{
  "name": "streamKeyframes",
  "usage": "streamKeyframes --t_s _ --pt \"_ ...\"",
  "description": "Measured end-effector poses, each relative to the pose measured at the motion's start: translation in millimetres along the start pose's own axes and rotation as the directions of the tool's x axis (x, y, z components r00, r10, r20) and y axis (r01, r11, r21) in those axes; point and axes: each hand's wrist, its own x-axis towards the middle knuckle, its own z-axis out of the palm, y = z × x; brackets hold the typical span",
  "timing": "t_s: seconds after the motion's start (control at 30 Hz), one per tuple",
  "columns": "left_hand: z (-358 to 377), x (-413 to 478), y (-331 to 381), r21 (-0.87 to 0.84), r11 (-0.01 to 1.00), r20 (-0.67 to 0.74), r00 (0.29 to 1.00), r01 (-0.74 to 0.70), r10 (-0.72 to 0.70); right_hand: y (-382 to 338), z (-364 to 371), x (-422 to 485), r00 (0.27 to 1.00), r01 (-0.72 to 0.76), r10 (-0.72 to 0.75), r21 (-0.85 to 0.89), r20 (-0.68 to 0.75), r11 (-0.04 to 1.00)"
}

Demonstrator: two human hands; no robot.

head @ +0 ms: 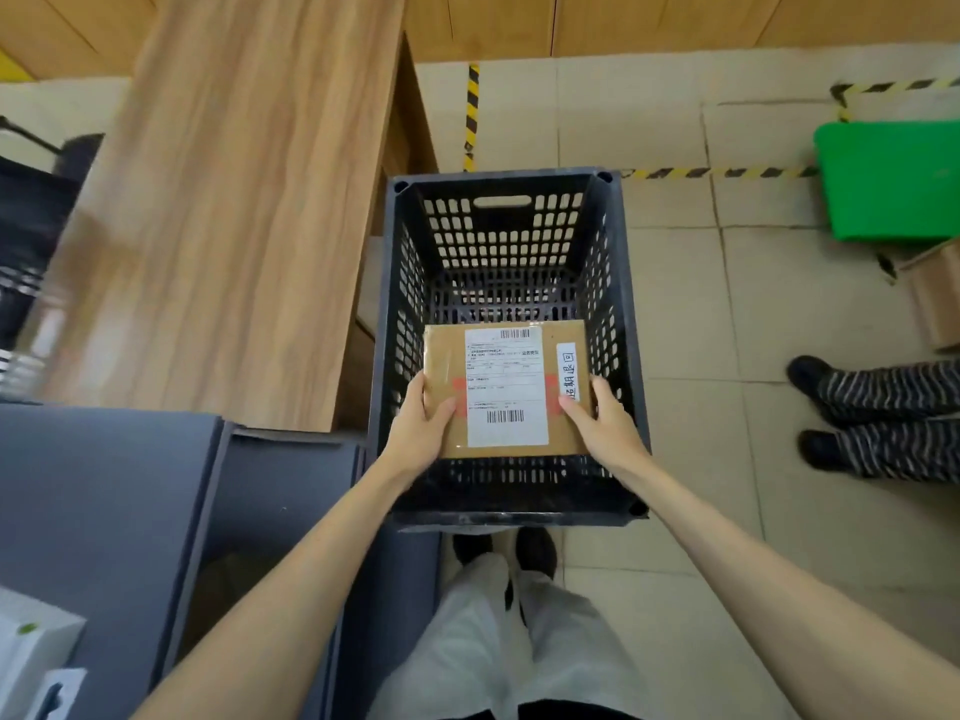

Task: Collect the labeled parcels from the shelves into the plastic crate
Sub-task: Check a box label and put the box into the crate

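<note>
**Q:** Where is the parcel, and what has hold of it?

**A:** The parcel [441,356], a flat brown cardboard box, sits level inside the opening of the black crate [506,514], toward the near wall. The left hand [423,426] grips its left edge and the right hand [602,423] its right edge. On each hand the thumb lies on the top face and the fingers curl round the side. Whether the box rests on the crate's bottom cannot be told. No other parcel shows in the far half of the crate.

**Q:** How is it likely to handle?

**A:** Judging by its form, it is stiff, thin and probably light. Bare cardboard offers a dry, sure surface. The printed label [506,392] in the middle and the narrow handwritten strip [569,371] beside the right thumb are smoother paper. The contents are unknown, so it is best lowered rather than dropped, as corners dent easily.

**Q:** Where should one take hold?

**A:** On two opposite edges, as shown. This keeps the box level and both labels uncovered. The crate's walls stand just beside the knuckles, so there is little room to spread the fingers on release.

**Q:** What surrounds the crate?

**A:** A wooden counter [234,200] stands to the left and a green bin [893,179] at the far right. Another person's striped trouser legs [893,407] are on the right.
</note>
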Motion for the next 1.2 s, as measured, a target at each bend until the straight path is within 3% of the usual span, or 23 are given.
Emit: streamKeyframes --t_s 0.33,0.5,0.7,0.83,0.93,1.07,1.2 --pt "26 51 -67 0.111 0.945 -0.028 0.952 0.306 -0.305 63 45 46 0.982 -0.174 0.182 -0.170 0.038 0.970" --pt "33 63 -87 0.202 0.907 -0.075 0.929 0.369 -0.361 82 57 63 0.962 -0.246 0.269 -0.295 0.038 0.923" --pt "35 65 -90 0.263 0.879 -0.022 0.914 0.397 -0.406 86 55 70 0.946 -0.275 0.319 -0.388 0.052 0.880" --pt "20 58 -59 0.323 0.916 -0.002 0.969 0.236 -0.249 49 41 69 0.985 -0.111 0.162 -0.513 0.055 0.851" --pt "-1 49 -12 0.481 0.876 0.067 0.995 0.038 -0.080 -10 24 67 0.990 0.125 -0.047 -0.691 0.131 0.712" --pt "-51 22 74 0.643 0.753 0.051 0.989 -0.139 0.139 -115 -2 55 0.927 0.364 -0.270 -0.795 0.260 0.486" --pt "-111 -28 153 0.732 0.659 -0.028 0.958 -0.175 0.285 -229 -13 32 0.809 0.534 -0.456 -0.787 0.370 0.309"
